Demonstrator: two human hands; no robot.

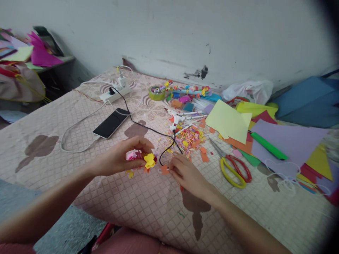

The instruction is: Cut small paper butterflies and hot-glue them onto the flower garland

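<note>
My left hand (118, 157) is closed on a small bunch of paper flowers (149, 161) in yellow, pink and orange, just above the table cover. To its right, my right hand (189, 176) pinches a small orange paper cutout (164, 170); its exact shape is too small to tell. The cutout and the bunch are apart. Beyond the right hand lies a white glue gun (176, 120), its black cord running between the two hands. Paper scraps (189, 139) in many colours are heaped in front of the gun.
Scissors (233, 171) with yellow and red handles lie right of my right hand. Coloured paper sheets (229, 118) and a green cutter (268, 145) are farther right. A phone (111, 123) on a white cable, a power strip (115, 94) and a tape roll (156, 93) stand behind.
</note>
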